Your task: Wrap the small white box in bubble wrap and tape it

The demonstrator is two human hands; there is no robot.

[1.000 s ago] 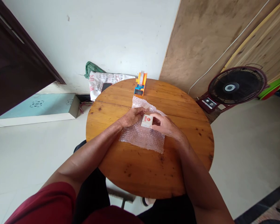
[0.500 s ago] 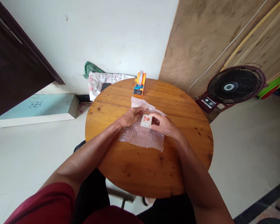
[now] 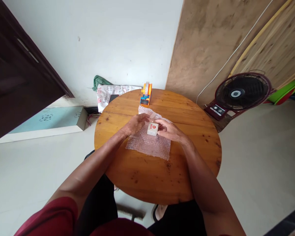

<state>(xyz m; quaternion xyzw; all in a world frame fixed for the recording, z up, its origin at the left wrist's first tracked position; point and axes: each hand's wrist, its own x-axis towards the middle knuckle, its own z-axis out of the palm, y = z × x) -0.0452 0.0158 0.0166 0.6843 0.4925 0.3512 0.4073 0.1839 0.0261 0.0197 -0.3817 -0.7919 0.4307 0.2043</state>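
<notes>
A small white box (image 3: 152, 129) with red print sits on a sheet of clear bubble wrap (image 3: 147, 147), which is spread on the round wooden table (image 3: 147, 183). My right hand (image 3: 170, 130) has its thumb and fingers at the box's right side, gripping it. Just left of the box is my left hand (image 3: 138, 124), its fingers apart and loosely bent over the wrap. A strip that looks like clear tape (image 3: 152, 115) shows on the wrap above the box.
An orange and blue tape dispenser (image 3: 146, 95) stands at the table's far edge. Behind the table lie a printed white sack (image 3: 105, 93) and a green bag (image 3: 100, 82). A dark red fan (image 3: 236, 95) is on the right; a pale blue box (image 3: 49, 121) lies left.
My left hand has drawn slightly away from the box, and its fingers have spread. The box has turned a little, with my right hand still at its side. The whole view has shifted slightly.
</notes>
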